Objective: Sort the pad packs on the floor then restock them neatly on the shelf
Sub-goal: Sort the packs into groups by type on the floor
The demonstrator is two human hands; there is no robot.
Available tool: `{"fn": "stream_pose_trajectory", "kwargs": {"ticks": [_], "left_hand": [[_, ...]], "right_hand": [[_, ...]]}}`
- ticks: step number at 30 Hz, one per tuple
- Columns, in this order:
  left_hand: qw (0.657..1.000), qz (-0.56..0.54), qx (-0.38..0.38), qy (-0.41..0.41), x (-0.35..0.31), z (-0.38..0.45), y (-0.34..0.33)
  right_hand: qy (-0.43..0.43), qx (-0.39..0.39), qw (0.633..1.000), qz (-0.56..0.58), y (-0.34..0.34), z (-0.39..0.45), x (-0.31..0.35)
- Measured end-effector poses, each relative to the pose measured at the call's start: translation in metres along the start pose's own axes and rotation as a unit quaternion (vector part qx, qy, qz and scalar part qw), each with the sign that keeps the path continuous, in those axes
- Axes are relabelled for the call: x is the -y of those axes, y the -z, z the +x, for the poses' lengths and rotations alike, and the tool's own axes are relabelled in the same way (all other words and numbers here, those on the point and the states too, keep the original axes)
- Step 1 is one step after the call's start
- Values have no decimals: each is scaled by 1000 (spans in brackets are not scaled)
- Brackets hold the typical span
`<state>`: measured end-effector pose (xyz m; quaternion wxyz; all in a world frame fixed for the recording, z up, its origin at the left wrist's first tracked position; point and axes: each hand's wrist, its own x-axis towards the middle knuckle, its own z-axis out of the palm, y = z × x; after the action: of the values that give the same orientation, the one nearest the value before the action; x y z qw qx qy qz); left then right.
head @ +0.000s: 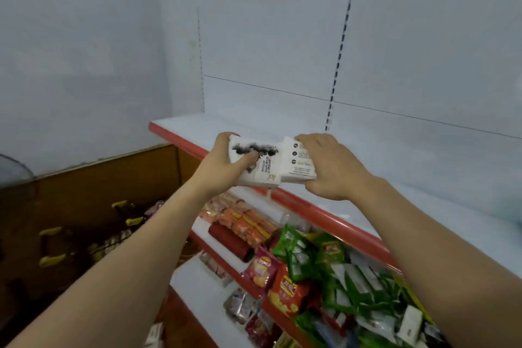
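A: Background: pale blue wall, white shelving back panel with two slotted uprights. The top shelf is white with a red front edge.

B: Pad packs, count?

A: Two visible, both white, both in the air just over the shelf's front edge, side by side and touching. Left pad pack has a black ink-style print plus small text. Right pad pack shows three round icons and lines of fine print. Can't tell if more are stacked behind them.

B: Hands?

A: Two, bare forearms. Left hand grips the left pack, thumb across its printed face, fingers wrapped round the far edge. Right hand grips the right pack, fingers curled over its top and right edge, thumb underneath. Both are closed firmly on their packs.

B: Packs touching the shelf?

A: Can't tell. They overlap the red lip in view; contact isn't visible.

B: Below?

A: Two lower shelves, same red edging. Next one down holds a row of orange snack packets, one dark red tube lying on its side, a heap of green packets, too jumbled to count, and two red chip bags. Lowest shelf: mixed wrappers, blurred.

B: Left side?

A: Brown cardboard box, open, dark inside, with several yellow-tipped items; at least five yellow bits show.
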<state>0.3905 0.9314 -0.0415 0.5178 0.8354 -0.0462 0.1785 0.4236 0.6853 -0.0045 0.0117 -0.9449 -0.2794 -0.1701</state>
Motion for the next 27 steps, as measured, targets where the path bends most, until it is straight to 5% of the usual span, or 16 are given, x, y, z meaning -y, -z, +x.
{"fn": "stream_pose_trajectory", "kwargs": {"ticks": [14,27], "left_hand": [[963,8,-202,177,158,-66,266],[907,28,-208,366,344,-70,368]], "right_hand": [[202,30,973,110,-105,177,288],[335,131,923,137,-273,317,454]]}}
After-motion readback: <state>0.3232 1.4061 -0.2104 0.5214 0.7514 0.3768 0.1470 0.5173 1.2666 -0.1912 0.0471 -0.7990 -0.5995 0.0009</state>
